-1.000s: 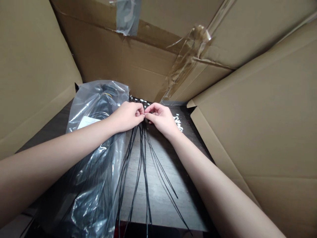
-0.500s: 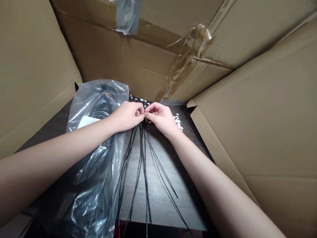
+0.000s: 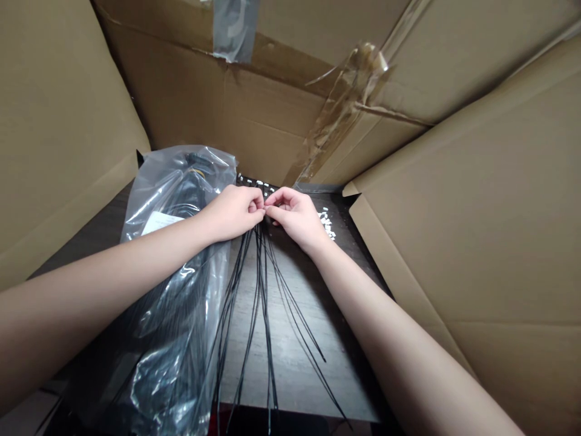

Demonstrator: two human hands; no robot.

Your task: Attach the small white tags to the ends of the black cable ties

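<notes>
On the table (image 3: 304,387), the wires (image 3: 259,260) trailed from beneath the left hand (image 3: 236,212) and right hand (image 3: 297,221), both pinched closed, any held part hidden. The wires appeared light and springy; a fingertip hold near their far ends seemed best.

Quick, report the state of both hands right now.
Left hand: closed in a pinch at the black wires; what it holds cannot be told.
Right hand: closed in a pinch beside it; anything held is hidden.
</notes>
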